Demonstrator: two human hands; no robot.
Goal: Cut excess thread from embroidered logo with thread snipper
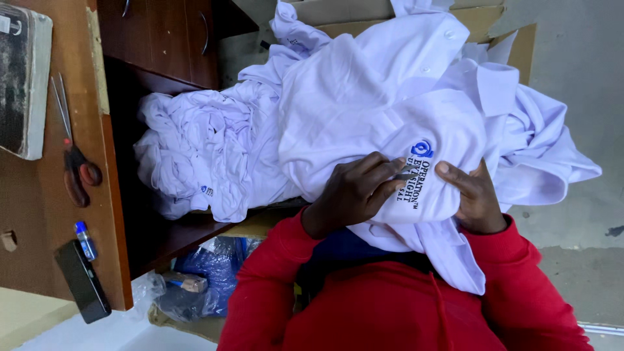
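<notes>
Gripping white shirt [390, 123]: left hand [354, 192], right hand [473, 198].

your sleeves [520, 305]: red | shirt [364, 110]: white, blue-and-dark chest emblem [421, 151] | desk [97, 130]: brown wood | scissors [77, 166]: red-black handles | phone [82, 281]: black

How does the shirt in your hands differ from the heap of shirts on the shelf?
The held shirt is spread fairly smooth with its blue logo facing up between the left hand and right hand; the heap is crumpled and untouched. The held shirt lies over the lap and box; the heap sits on the wooden shelf. Both are white.
</notes>
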